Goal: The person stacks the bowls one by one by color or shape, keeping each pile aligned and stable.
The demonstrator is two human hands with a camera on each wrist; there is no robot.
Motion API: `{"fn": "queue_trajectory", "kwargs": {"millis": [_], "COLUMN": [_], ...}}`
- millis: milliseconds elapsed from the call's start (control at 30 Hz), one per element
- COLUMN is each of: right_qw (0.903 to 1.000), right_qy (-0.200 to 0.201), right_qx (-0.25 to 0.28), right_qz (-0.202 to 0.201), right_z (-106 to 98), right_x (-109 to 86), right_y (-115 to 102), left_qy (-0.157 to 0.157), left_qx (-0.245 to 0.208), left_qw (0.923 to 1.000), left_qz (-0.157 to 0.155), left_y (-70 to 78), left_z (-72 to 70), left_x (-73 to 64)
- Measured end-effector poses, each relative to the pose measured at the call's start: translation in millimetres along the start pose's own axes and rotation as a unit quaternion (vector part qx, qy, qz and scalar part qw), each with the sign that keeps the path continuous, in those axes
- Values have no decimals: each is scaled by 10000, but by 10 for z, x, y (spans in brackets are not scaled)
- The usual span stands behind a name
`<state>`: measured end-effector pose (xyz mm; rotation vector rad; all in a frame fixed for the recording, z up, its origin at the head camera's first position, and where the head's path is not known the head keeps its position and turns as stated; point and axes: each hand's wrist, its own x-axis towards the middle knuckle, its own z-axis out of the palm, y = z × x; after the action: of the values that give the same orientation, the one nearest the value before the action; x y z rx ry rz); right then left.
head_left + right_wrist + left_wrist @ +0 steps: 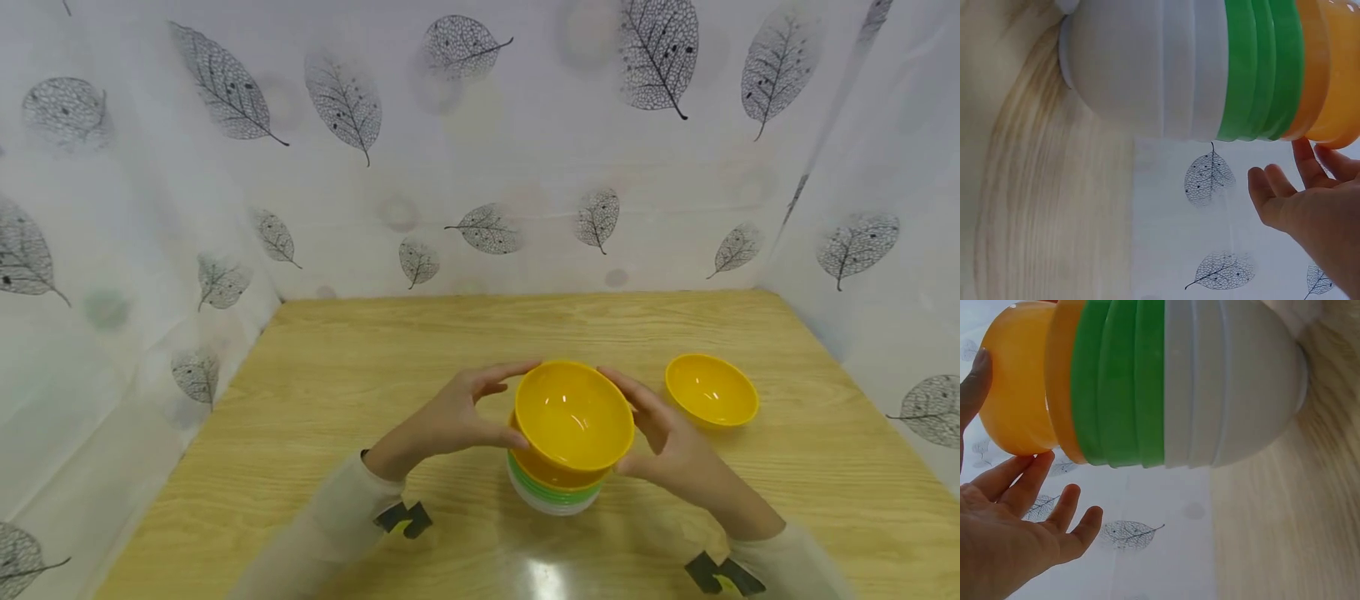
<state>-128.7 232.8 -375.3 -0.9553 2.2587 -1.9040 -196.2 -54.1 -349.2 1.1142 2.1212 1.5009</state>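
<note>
My left hand (450, 417) and right hand (678, 446) hold a yellow bowl (573, 417) from opposite sides, thumbs at its near side and fingers toward its far side. This bowl sits at the top of a nested stack, tilted a little so its inside faces the head camera. Beneath it in the left wrist view come another yellow bowl (1063, 381), several green bowls (1116, 381) and several white bowls (1241, 387). The lowest white bowl stands on the table. In the right wrist view, two fingertips of the right hand touch the yellow bowls from below.
A separate yellow bowl (711, 390) stands upright on the wooden table (360, 350), to the right of the stack. White curtains (510, 167) with dark leaf prints hang behind the table and along both sides.
</note>
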Motion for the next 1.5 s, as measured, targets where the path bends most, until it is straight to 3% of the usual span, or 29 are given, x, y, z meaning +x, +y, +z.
{"fn": "queue_trajectory", "kwargs": {"millis": [267,567,800,1200,1500], "right_qw": [9998,9989,9976,9974,9971], "right_qy": [-42,-128,-264,-352,-328], "right_qx": [-139,-188,-100,3,32], "right_qz": [-160,407,638,624,693], "right_z": [25,73,91,93,97], "right_x": [-11,-24,-46,-67,-74], "right_y": [102,113,105,127,119], "left_qy": [-8,-33,-140,-60,-96], "left_qx": [-193,-312,-394,-750,-736], "left_qw": [9998,9995,9991,9969,9968], "left_qz": [-87,-97,-70,-229,-285], "left_y": [-135,-235,-258,-233,-245], "left_z": [58,87,93,139,159], "left_x": [-58,-106,-136,-165,-179]}}
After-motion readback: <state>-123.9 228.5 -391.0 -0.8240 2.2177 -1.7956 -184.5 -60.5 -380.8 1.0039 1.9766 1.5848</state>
